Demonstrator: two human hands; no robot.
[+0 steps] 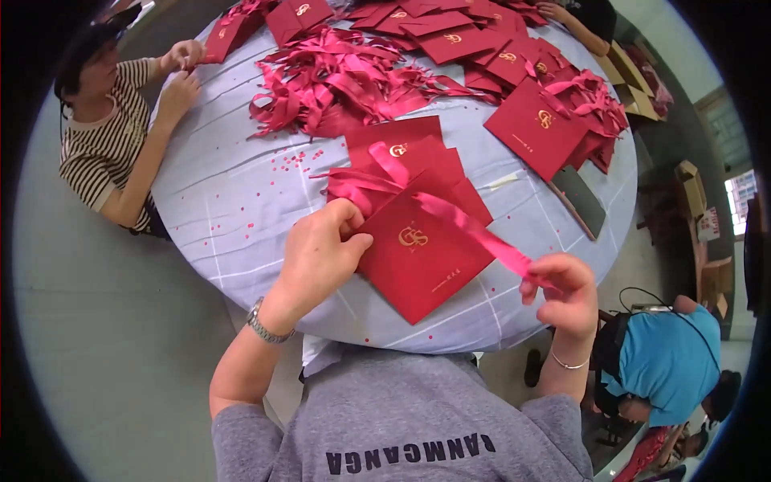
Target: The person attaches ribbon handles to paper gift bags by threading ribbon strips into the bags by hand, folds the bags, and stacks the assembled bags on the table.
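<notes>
While my left hand (325,249) pinches the red packet (430,261) by one corner, my right hand (566,293) grips the ribbon (474,230) near its tip; it seems soft, slippery, best held there.

And here's the red card (438,261), flat and smooth, turned cornerwise like a diamond, gold emblem on its face, a fine gold line of print lower down. Now the pink ribbon (475,230), satiny, drawn nearly straight from near the card's top corner, along its upper right side, ending beyond its right corner.
</notes>
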